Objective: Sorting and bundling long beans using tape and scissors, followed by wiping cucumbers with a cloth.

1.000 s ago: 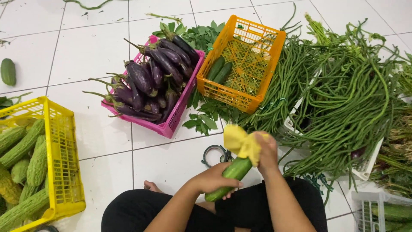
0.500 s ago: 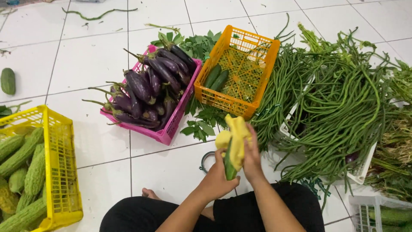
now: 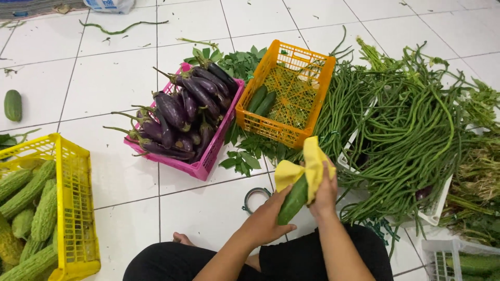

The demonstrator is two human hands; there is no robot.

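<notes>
I sit on a white tiled floor. My left hand (image 3: 266, 221) grips the lower end of a green cucumber (image 3: 293, 200), which stands tilted upright over my lap. My right hand (image 3: 325, 191) presses a yellow cloth (image 3: 308, 167) against the cucumber's upper half. Just beyond my hands stands an orange crate (image 3: 307, 106) with two cucumbers (image 3: 262, 101) lying in its left part.
A pink crate (image 3: 211, 156) full of purple eggplants (image 3: 179, 112) sits left of the orange one. A yellow crate (image 3: 78, 208) of bitter gourds is at the left. Long beans (image 3: 411, 125) are heaped at the right. A lone cucumber (image 3: 13, 105) lies far left.
The cucumber has gone from lying slanted low to standing more upright, and the cloth now wraps its top. My hands have shifted slightly.
</notes>
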